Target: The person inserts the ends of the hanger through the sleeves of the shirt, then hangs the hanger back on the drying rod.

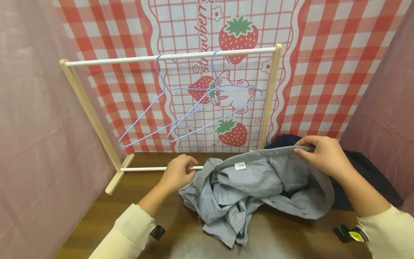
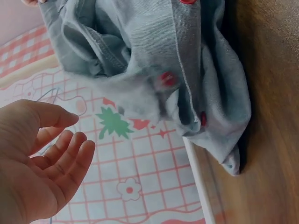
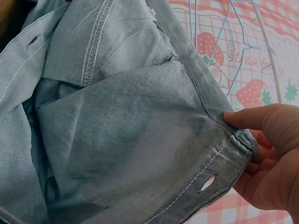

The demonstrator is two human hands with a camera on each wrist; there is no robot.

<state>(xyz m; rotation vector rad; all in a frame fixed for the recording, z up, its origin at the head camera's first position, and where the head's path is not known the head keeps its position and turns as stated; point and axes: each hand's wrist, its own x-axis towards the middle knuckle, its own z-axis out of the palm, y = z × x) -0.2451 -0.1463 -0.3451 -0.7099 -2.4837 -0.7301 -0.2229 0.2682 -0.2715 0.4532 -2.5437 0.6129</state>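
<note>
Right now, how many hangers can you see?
2: one blue hanger on the white rail, near its middle, and a second blue hanger to its right, on the same rail. Any under the grey garment would be hidden.

So the left hand (image 1: 178,173) is around 7 o'clock in the head view, fingers loosely bent, thumb apart from them in the wrist view. Right hand (image 1: 326,158) is a bit past 3, thumb and fingers pinching. Left forearm (image 1: 152,202) angles toward 1ish, right forearm (image 1: 365,194) toward 10ish.
</note>
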